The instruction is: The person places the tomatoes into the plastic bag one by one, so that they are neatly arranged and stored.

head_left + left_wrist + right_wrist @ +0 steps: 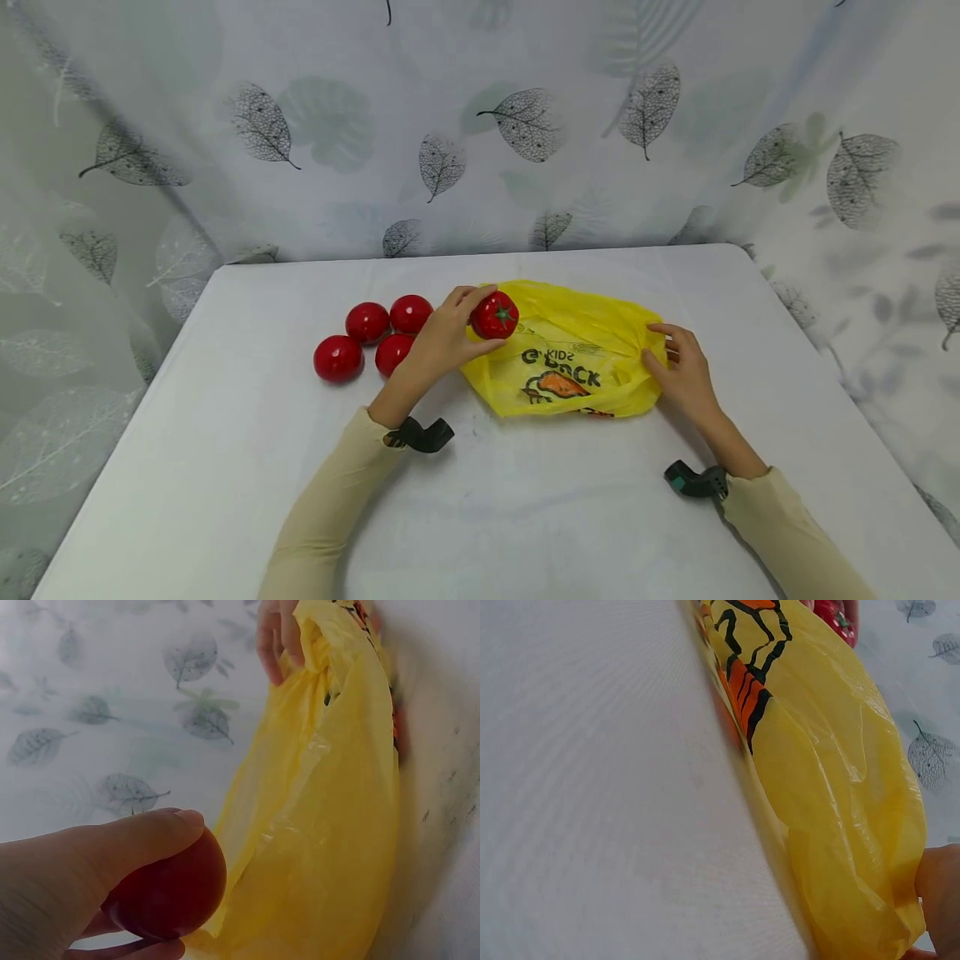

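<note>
My left hand (447, 333) grips a red tomato (497, 315) with a green star-shaped top, thumb and fingers around its sides. In the left wrist view the same tomato (174, 889) sits against the left edge of a yellow plastic bag (322, 825). Printed with dark lettering and an orange picture, the bag (570, 350) lies on the table. My right hand (686, 375) pinches the bag's right end between thumb and fingers. Several more tomatoes (338, 359) stand grouped left of my left forearm, one partly hidden behind it.
A white table (187, 467) spreads under everything, its far edge near a hanging curtain (337, 125) with leaf prints. Dark wrist-worn devices (423, 436) stick out from both sleeves.
</note>
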### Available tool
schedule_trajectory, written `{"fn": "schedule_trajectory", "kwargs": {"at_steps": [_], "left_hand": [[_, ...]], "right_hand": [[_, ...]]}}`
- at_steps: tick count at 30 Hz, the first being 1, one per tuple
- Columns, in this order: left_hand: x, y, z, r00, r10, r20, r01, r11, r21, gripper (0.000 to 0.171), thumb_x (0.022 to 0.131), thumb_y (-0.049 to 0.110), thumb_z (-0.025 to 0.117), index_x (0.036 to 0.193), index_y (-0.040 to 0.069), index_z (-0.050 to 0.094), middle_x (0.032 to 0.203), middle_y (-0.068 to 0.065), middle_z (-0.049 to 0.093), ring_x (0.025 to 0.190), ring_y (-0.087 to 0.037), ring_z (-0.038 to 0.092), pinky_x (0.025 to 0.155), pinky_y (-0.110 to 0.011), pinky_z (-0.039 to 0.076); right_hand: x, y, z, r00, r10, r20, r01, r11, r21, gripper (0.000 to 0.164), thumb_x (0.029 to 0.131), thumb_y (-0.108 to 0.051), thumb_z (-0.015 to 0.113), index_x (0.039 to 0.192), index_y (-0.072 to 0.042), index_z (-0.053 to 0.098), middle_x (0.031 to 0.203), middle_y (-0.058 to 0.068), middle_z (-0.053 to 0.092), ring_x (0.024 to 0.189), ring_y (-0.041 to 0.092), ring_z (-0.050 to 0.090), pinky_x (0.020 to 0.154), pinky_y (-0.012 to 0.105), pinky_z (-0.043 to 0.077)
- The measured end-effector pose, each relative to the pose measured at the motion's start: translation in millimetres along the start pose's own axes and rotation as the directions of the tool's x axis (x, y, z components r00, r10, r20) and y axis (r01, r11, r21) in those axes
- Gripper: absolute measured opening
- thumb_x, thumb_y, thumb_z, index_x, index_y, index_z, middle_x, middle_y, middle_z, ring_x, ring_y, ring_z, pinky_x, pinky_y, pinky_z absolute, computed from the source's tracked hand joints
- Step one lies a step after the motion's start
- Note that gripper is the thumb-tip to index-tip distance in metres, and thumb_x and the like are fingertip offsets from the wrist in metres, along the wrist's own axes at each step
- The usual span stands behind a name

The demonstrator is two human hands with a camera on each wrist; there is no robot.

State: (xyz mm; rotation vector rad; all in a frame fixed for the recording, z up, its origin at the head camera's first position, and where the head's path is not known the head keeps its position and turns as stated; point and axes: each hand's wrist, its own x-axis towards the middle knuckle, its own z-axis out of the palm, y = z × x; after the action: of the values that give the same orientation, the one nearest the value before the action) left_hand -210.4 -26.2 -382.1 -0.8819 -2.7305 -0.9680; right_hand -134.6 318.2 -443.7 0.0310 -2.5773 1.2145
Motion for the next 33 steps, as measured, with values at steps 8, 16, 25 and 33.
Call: {"fn": "schedule_trajectory", "kwargs": {"at_steps": [8, 16, 25, 33], "left_hand": [[4.8, -2.3, 12.5, 0.999, -0.031, -0.010, 0.031, 0.999, -0.007, 0.073, 0.081, 0.032, 0.080, 0.144, 0.015, 0.047, 0.133, -0.015, 0.052, 0.119, -0.029, 0.056, 0.092, -0.039, 0.054], [9.5, -4.0, 20.9, 0.999, -0.037, -0.028, 0.037, 0.999, -0.006, 0.073, 0.081, 0.031, 0.081, 0.143, 0.013, 0.047, 0.133, -0.016, 0.051, 0.122, -0.032, 0.051, 0.095, -0.040, 0.053], [16.5, -5.1, 30.2, 0.997, -0.076, 0.005, 0.077, 0.996, -0.054, 0.072, 0.082, 0.027, 0.080, 0.143, 0.012, 0.045, 0.134, -0.015, 0.049, 0.124, -0.031, 0.050, 0.097, -0.040, 0.051], [24.3, -4.7, 37.8, 0.989, -0.147, 0.035, 0.149, 0.988, -0.050, 0.073, 0.082, 0.028, 0.080, 0.144, 0.010, 0.044, 0.135, -0.017, 0.049, 0.125, -0.032, 0.050, 0.099, -0.043, 0.050]], "right_hand": [[-0.1, -1.7, 2.1, 1.000, 0.000, 0.002, 0.000, 1.000, 0.016, 0.040, 0.093, -0.002, 0.059, 0.131, 0.006, 0.050, 0.136, 0.032, 0.040, 0.116, 0.053, 0.046, 0.096, 0.065, 0.040], [-0.3, 1.4, 3.9, 1.000, -0.011, -0.008, 0.011, 1.000, 0.006, 0.040, 0.092, -0.001, 0.059, 0.130, 0.008, 0.050, 0.136, 0.033, 0.040, 0.114, 0.053, 0.047, 0.094, 0.064, 0.041], [-0.6, 3.3, 2.5, 1.000, -0.016, -0.012, 0.016, 1.000, -0.002, 0.041, 0.091, -0.001, 0.058, 0.130, 0.008, 0.050, 0.136, 0.032, 0.040, 0.114, 0.052, 0.047, 0.094, 0.064, 0.041], [-0.8, 5.1, 1.8, 0.999, -0.032, -0.008, 0.032, 0.999, 0.001, 0.040, 0.091, 0.000, 0.058, 0.130, 0.008, 0.050, 0.135, 0.033, 0.040, 0.114, 0.051, 0.046, 0.093, 0.064, 0.041]]}}
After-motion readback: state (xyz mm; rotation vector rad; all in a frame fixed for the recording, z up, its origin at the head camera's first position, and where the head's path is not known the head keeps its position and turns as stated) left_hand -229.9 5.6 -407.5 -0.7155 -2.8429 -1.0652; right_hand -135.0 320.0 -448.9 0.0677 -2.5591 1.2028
